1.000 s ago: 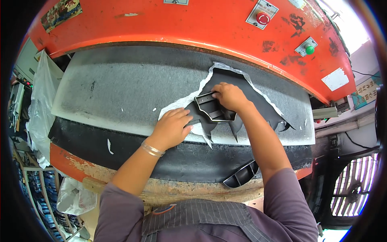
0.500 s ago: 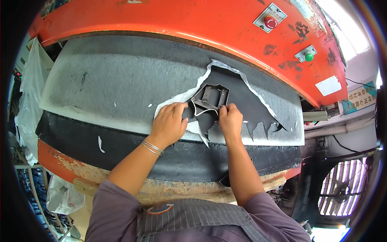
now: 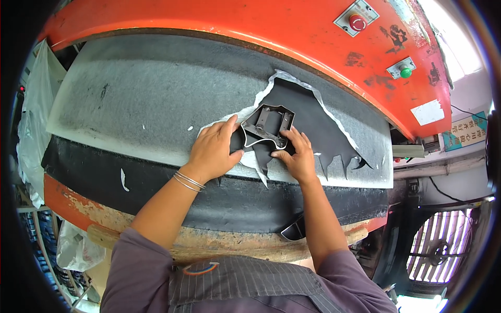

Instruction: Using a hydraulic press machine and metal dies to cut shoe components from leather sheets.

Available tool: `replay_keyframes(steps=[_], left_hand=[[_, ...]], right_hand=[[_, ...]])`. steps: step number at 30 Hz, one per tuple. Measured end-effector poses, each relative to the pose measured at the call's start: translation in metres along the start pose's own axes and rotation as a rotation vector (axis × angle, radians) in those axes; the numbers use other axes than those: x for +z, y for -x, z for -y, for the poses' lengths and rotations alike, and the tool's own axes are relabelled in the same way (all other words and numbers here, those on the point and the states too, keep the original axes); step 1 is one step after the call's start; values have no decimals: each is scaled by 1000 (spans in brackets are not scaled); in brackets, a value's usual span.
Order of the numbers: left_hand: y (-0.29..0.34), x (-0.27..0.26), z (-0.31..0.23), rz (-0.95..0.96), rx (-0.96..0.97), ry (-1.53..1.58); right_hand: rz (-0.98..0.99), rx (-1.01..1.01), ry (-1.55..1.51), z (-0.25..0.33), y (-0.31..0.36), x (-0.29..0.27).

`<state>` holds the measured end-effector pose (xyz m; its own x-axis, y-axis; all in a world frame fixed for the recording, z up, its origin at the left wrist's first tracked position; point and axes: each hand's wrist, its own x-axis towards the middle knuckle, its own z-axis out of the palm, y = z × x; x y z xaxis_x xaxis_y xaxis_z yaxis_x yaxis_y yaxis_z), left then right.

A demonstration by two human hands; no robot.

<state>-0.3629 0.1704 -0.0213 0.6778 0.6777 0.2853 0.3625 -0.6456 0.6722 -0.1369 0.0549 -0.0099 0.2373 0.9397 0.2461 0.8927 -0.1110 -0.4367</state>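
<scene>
A metal cutting die (image 3: 255, 140) with a curved outline and inner crossbars lies on a sheet of black leather (image 3: 326, 133) with a pale, ragged edge. My left hand (image 3: 211, 150) rests at the die's left side, fingers and thumb spread, over the leather's left edge. At the die's lower right corner is my right hand (image 3: 300, 159), with thumb and fingers apart and fingertips against or very close to the metal. Neither hand is wrapped round the die. Torn leather points hang toward me between the hands.
The leather lies on a worn grey cutting board (image 3: 151, 88). Beyond it runs an orange press beam (image 3: 209, 18) with a red button (image 3: 357, 22) and a green button (image 3: 405, 72). A black strip (image 3: 156, 180) lies along the front; a small dark piece (image 3: 295, 229) sits by my right forearm.
My right hand has opened from its closed hold at the die's lower right corner. The die has turned slightly and shifted a little left. My left hand's fingers have spread more.
</scene>
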Motion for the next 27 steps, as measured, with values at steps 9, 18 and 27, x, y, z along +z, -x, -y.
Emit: replay_keyframes(steps=[9,18,27], left_hand=[[-1,2,4,0,-11,-35],[-6,5,4,29,-22,-10],[-17,2,-1,64,-47,-5]], right_hand=[[-46,-100,4,-8,-1,-10],[101,-67,37,-27,-20,-13],[89,-121,24,-31,-27,-20]])
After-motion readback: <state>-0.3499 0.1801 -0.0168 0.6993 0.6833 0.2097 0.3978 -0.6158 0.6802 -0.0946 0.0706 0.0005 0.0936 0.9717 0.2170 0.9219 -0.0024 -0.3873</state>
